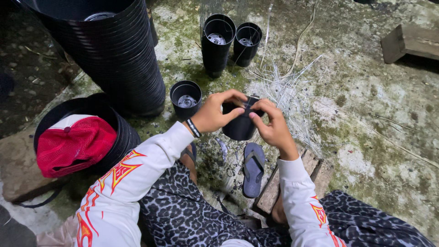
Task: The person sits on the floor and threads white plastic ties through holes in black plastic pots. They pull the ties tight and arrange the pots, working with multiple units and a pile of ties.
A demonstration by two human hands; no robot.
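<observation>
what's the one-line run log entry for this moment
left hand: grips black pot rim | right hand: pinches same rim | nearby: single pot, pot stacks, red cap

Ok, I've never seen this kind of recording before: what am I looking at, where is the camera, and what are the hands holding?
There is no machine here. One camera sits on a person's head and looks down at their two bare hands. The left hand and right hand together hold a small black plastic pot, fingers pinching at its rim. On the mossy concrete ground stand a tall stack of black pots, three loose pots, a red mesh cap on a shorter stack, pale thin strips, a wooden block and a grey sandal.
</observation>
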